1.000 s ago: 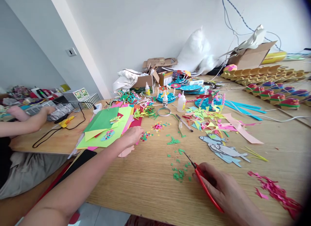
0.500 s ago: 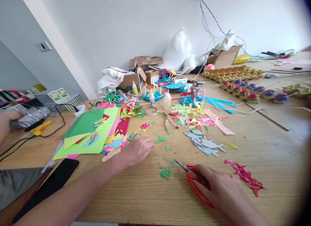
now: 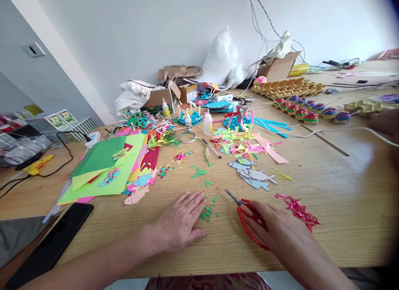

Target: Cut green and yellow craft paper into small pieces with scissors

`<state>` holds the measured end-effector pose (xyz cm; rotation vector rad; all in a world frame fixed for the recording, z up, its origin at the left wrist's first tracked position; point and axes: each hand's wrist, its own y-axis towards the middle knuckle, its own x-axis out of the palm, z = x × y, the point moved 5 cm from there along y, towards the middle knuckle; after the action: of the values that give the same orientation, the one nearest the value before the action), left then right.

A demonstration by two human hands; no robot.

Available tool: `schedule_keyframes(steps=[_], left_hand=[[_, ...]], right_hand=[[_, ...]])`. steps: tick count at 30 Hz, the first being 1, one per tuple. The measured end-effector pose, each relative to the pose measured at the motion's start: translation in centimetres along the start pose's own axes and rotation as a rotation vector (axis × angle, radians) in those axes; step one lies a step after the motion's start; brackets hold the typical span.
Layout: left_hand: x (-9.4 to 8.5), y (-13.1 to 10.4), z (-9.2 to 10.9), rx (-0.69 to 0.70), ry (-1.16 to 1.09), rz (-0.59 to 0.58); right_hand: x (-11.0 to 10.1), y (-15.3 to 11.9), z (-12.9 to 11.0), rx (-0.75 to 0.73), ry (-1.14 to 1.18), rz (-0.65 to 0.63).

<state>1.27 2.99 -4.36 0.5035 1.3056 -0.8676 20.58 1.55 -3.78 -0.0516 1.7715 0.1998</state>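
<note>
Item: work table (image 3: 327,198), wooden, crowded with craft paper.

Right hand (image 3: 274,231): closing its fingers through the red loops of the scissors (image 3: 246,217) and holding them low on the wood. The blades are pointing away and to the left of the grip, tips near together, nothing between them. The tool is lying almost flat, probably so the wrist is resting while no cut is being made.

Left hand (image 3: 182,221): lying palm down on the table, fingers spread and flat, holding nothing. Its fingertips are touching the near edge of the green paper scraps (image 3: 207,211), which are sitting between the two hands, just left of the scissor tips; the flat palm looks suited to pressing or gathering such small bits.

Beyond the scissors: grey paper fish (image 3: 252,177), overlapping, lying well clear of the blades. Right of the grip: pink shreds (image 3: 297,209), heaped loosely.

Beyond the left hand: pink paper fish (image 3: 135,196) and a stack of coloured sheets (image 3: 102,169), green uppermost. Nearer the table's left edge, a black phone (image 3: 51,244) is lying face up.

Far side: glue bottles (image 3: 207,123) standing upright beside a roll of tape (image 3: 188,136), cardboard boxes (image 3: 165,96) by the wall, egg cartons (image 3: 286,88) in a row.

Far right edge: another person's hand (image 3: 385,123), partly showing.
</note>
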Motion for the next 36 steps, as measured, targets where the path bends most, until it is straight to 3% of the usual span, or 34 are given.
schedule_keyframes(steps=[3,6,9,13,19,22,27,36], left_hand=[[-1.3,0.4,-0.2,0.018,-0.071,0.096],[-3.4,0.2,-2.5,-0.117,-0.114,0.314],[-3.8,-0.5,-3.8,-0.113,-0.082,0.389],[-3.4,-1.5,-3.0,0.037,0.015,0.413],[-5.4,-2.2,-1.8,0.053,0.052,0.565],[-5.2,-1.1,-1.7,0.029,0.065,0.467],[-3.0,1.8,-1.7,0.009,0.083,0.208],[-2.7,3.7,-1.0,0.023,0.233,0.092]], right_hand=[[-0.4,0.2,-0.3,0.005,-0.013,0.041],[-0.7,0.0,-0.7,-0.033,0.007,0.070],[-0.8,-0.4,-1.2,-0.085,0.058,0.082],[-0.4,-1.0,-2.2,-0.119,0.137,0.009],[0.4,-1.3,-5.8,-0.184,0.168,-0.147],[0.2,-1.1,-6.3,-0.163,0.186,-0.187],[-2.2,-0.8,-3.8,-0.053,0.270,-0.004],[-3.0,-0.8,-3.0,-0.041,0.337,0.049]])
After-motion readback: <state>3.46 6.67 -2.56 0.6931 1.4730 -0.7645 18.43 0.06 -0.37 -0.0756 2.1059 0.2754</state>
